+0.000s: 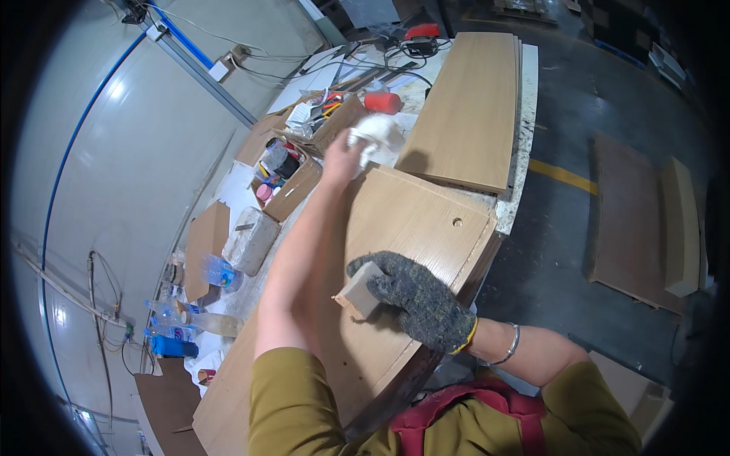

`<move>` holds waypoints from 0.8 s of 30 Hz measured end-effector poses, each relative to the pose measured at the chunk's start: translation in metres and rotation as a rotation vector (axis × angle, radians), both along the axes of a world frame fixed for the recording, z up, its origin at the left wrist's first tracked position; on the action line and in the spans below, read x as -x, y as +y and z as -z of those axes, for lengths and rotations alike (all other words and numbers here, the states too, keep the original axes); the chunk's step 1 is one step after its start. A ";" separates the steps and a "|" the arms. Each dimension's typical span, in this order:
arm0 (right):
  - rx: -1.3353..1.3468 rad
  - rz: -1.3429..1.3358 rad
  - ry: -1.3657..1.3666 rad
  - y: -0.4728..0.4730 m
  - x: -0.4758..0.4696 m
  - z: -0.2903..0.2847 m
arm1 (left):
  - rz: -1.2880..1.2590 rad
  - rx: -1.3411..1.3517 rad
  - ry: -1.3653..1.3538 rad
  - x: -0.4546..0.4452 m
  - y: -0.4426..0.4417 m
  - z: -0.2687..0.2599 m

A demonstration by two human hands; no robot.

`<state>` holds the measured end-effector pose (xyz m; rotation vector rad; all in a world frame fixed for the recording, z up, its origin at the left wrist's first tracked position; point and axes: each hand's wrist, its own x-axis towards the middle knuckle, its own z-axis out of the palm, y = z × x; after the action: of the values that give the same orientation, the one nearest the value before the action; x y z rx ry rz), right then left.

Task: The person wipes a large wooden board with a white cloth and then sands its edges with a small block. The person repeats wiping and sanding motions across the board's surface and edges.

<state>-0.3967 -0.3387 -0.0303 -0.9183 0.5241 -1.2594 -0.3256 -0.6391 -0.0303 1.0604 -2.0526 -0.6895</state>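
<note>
My bare left hand is stretched forward past the far end of a wood-grain panel. Its fingers grip a white cloth. My right hand, in a dark knitted glove with a yellow cuff edge, holds a small pale block, perhaps a sanding block, over the panel. Whether the block touches the surface cannot be told. The panel has a round hole near its far right corner and a line of rough marks along its right edge. Its lower left lies partly behind my left arm.
Beyond the panel lies a stack of wood-grain boards. Along the left are a cardboard box of tools, a box of jars and bottles, a wrapped white block and several plastic bottles. Cables cross the back. More boards rest at right.
</note>
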 end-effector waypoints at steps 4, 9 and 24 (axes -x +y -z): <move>-0.114 -0.075 -0.025 0.005 0.011 -0.023 | 0.430 -0.133 -0.223 -0.026 0.027 -0.004; -0.039 -0.032 0.041 0.008 0.006 -0.019 | 0.169 -0.073 -0.523 0.000 0.020 -0.024; 0.604 0.350 0.546 0.010 0.012 0.024 | 0.789 0.342 -0.343 0.056 0.159 -0.021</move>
<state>-0.4083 -0.3289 -0.0542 -1.7640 0.7714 -1.5170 -0.3812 -0.4806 -0.0093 0.1438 -2.7828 -0.5034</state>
